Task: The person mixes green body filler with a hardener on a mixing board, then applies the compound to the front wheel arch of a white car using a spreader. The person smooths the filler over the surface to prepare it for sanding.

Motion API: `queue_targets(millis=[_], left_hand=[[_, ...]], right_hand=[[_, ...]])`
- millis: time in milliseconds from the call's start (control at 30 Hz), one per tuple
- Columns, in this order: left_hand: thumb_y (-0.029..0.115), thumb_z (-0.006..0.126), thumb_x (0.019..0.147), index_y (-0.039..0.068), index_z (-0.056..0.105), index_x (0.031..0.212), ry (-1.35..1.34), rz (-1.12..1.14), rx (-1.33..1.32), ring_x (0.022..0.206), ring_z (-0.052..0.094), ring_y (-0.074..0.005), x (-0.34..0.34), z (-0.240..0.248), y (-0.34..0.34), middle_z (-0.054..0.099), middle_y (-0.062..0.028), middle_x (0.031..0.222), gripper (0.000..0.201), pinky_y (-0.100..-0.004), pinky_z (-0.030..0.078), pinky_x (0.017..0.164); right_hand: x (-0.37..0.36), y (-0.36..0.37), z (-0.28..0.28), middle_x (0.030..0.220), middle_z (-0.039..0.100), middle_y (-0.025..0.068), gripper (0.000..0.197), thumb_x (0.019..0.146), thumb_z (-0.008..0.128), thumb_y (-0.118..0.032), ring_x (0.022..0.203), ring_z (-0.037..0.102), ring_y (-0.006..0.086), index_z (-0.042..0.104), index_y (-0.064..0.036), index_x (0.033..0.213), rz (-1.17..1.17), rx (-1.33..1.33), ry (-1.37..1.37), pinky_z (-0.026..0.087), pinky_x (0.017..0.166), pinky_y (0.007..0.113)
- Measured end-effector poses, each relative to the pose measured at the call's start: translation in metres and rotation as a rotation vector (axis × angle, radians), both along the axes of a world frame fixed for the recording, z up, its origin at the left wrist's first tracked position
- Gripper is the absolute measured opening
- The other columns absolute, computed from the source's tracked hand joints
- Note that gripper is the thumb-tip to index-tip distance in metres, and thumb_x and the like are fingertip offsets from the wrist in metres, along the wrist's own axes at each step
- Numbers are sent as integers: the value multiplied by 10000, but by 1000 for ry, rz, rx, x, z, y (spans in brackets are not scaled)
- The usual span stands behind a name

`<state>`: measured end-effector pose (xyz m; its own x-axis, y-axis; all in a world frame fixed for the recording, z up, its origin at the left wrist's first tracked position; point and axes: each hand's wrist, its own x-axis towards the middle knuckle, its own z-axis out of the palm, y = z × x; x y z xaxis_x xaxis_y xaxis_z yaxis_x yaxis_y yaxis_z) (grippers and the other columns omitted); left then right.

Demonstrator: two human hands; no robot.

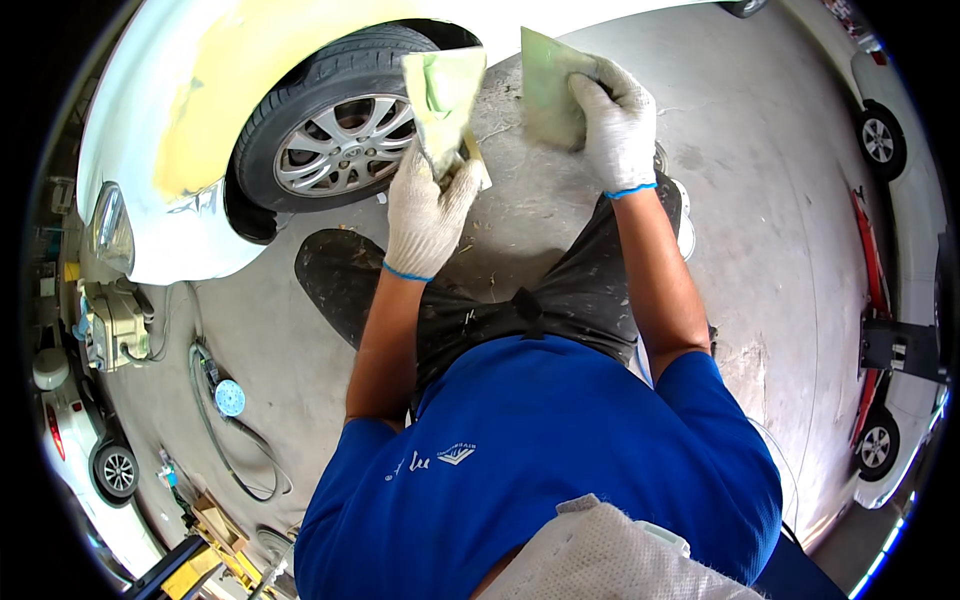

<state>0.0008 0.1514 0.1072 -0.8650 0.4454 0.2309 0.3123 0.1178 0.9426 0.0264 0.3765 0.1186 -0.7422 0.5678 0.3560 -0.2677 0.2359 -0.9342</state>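
White knit gloves with blue cuffs cover both of my hands. My left hand (428,215) is closed around the lower end of a putty spreader (418,72), whose blade carries a thick smear of light green body filler (445,88). A pale strip also shows beside those fingers; I cannot make out whether it belongs to the spreader. In my right hand (620,125), a flat green filler-coated scraper (548,90) is pinched between thumb and fingers, its blade upright. A small gap separates the two blades. Just beyond my left hand is the car's front wheel (350,145).
The white car (190,245) has a large yellow filler patch (225,75) on its fender. On the floor at left lie a sander with a blue disc (229,398) and its hose (215,445), near a boxy machine (118,325). Another white car (910,225) stands at right.
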Motion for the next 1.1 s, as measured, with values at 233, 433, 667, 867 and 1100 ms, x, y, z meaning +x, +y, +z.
queue_targets(millis=[233, 433, 667, 867, 1100], left_hand=[[31, 670, 821, 197, 470, 1473, 491, 243, -305, 757, 590, -256, -21, -37, 12, 538, -91, 889, 702, -377, 525, 704], [43, 623, 860, 241, 382, 1524, 460, 297, -480, 813, 622, -314, 0, -49, 17, 552, -122, 954, 734, -450, 531, 748], [142, 696, 919, 16, 578, 1152, -351, 6, 104, 676, 568, -60, 4, -36, 2, 636, -39, 857, 290, -231, 477, 561], [214, 748, 883, 19, 689, 1030, -303, -166, -111, 580, 532, -60, 6, -3, -2, 637, 2, 730, 251, -240, 449, 539], [177, 744, 857, 11, 647, 1141, -29, -54, -107, 773, 629, -156, 3, -14, -12, 688, -87, 895, 343, -322, 517, 738]], right_hand=[[6, -46, 0, 955, 674, 110, 250, 899, 589, -69, 824, 665, 191, 640, 44, 1116, 494, -882, -160, 571, 765, 304], [5, -29, 3, 940, 665, 93, 239, 908, 567, -54, 802, 663, 163, 622, 31, 1125, 418, -766, -81, 571, 742, 280], [6, 6, 12, 1034, 666, 88, 225, 968, 568, -50, 931, 652, 164, 624, 44, 1165, 56, -301, 201, 549, 852, 312], [14, -15, 21, 997, 695, 69, 189, 971, 592, -66, 882, 649, 137, 690, 3, 1118, 265, -221, -25, 539, 807, 291], [31, -26, 43, 1008, 711, 119, 310, 851, 604, 26, 857, 692, 232, 716, -63, 1126, 83, 673, 32, 557, 803, 336]])
